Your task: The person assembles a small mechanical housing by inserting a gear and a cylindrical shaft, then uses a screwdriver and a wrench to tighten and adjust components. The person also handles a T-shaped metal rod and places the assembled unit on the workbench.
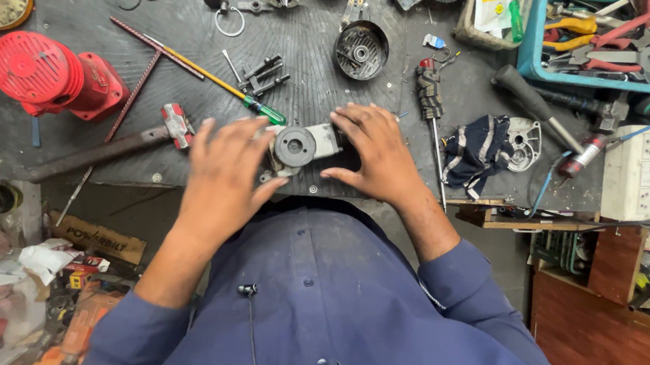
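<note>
A grey metal power-tool gear housing [306,147] with a round dark disc on its face lies at the near edge of the dark workbench [83,17]. My left hand [225,178] rests against its left side, fingers spread over it. My right hand [373,154] covers and grips its right, dark end. Both blue sleeves show below the bench edge.
A hammer [111,146], a red motor cover [51,76] and a green-handled screwdriver [217,81] lie left. A round motor casing [360,50] sits behind. A screwdriver [431,114], a striped rag [476,152], a blue tool tray [583,41] and a white power strip [646,181] are right.
</note>
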### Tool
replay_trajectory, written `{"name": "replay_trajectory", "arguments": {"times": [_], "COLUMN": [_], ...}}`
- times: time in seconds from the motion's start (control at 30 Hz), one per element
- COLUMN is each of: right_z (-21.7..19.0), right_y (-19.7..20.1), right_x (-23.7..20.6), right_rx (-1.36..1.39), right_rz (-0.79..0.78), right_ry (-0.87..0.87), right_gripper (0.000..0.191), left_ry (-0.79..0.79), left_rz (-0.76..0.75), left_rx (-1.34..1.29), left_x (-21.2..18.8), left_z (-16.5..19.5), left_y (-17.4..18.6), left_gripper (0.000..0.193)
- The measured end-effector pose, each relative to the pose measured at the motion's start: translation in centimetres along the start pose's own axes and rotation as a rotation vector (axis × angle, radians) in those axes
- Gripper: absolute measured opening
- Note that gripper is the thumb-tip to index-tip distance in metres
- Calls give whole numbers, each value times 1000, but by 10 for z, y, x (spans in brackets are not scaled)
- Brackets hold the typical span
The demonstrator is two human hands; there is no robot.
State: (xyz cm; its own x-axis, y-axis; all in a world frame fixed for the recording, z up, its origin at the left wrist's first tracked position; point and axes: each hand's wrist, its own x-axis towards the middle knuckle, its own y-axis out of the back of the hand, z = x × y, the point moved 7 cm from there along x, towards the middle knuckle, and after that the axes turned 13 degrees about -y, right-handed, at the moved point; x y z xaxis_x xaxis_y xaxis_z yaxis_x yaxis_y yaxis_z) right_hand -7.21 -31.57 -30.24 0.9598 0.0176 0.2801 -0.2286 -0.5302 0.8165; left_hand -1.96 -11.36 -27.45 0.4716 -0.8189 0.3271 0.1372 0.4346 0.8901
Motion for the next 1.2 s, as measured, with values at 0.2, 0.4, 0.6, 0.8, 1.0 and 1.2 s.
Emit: {"name": "replay_trajectory", "arguments": {"times": [0.2, 0.4, 0.6, 0.8, 1.0, 1.2], "right_z": [9, 2, 6, 5, 30, 188], "right_y": [-19, -23, -18, -7, 9, 115], "right_x": [5, -19, -27, -26, -18, 20], "right_rx": [18, -3, -12, 35, 158, -62], "right_rz": [-39, 53, 56, 41, -99, 367], "right_ry": [-76, -220, -239, -209, -66, -341], "right_gripper": [68, 64, 64, 63, 51, 25], "left_ry": [-129, -204, -212, -104, 71, 81], "left_rz": [-126, -208, -216, -173, -155, -107], "left_rx": [-79, -28, 116, -9, -104, -99], "left_x": [32, 36, 44, 56, 72, 72], "left_z": [3, 12, 31, 35, 10, -7], "left_y": [-24, -33, -32, -26, -39, -49], "left_gripper": [65, 57, 58, 56, 35, 18]}}
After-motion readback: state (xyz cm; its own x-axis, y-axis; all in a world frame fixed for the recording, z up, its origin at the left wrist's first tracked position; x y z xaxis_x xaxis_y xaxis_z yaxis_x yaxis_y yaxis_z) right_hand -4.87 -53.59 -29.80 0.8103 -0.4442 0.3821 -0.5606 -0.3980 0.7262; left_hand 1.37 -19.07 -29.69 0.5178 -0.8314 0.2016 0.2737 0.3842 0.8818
